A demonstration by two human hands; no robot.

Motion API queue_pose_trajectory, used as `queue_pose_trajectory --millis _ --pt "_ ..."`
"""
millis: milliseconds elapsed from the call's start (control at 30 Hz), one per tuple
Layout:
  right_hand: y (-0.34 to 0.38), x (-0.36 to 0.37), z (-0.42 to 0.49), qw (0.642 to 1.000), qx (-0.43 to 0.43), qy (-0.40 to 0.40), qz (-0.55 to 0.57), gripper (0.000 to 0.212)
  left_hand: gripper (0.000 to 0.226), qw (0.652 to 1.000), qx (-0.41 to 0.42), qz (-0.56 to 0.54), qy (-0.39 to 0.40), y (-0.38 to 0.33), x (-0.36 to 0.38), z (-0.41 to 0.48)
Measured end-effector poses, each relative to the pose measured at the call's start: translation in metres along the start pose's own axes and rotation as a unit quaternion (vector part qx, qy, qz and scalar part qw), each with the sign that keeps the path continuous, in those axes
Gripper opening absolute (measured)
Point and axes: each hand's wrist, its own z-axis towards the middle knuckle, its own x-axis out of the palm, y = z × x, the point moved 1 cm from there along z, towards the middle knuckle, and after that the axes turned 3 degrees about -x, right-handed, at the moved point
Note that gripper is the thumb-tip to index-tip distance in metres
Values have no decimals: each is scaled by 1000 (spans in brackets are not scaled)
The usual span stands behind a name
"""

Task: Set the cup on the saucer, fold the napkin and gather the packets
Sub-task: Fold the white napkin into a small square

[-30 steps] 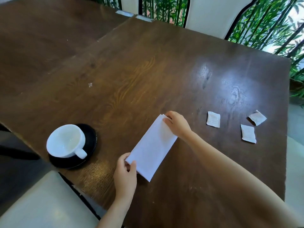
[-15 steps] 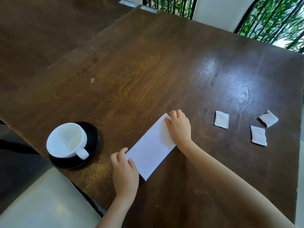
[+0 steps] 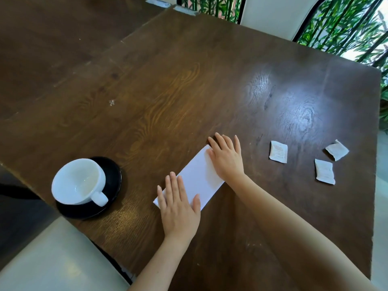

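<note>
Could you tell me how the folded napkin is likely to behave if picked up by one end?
Probably floppy: the napkin is a thin sheet pressed flat by the left hand and right hand. Likely light, so it may slide on the glossy table.
</note>
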Motion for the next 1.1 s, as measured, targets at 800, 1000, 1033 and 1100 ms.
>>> queue_pose_trajectory --millis 800,1000,1033,1100 --pt "20 -1 -34 982 -168 74 35 59 86 999 21 -28 20 32 -3 -15" --pt "-17 -25 -37 986 59 8 157 39 68 996 76 -38 17 35 -13 -18" --pt "-20 -28 -39 982 79 7 174 33 60 994 102 -38 7 32 -18 -20" --pt "-20 -32 -38 966 116 34 231 26 52 987 153 -50 -6 23 -20 -25"
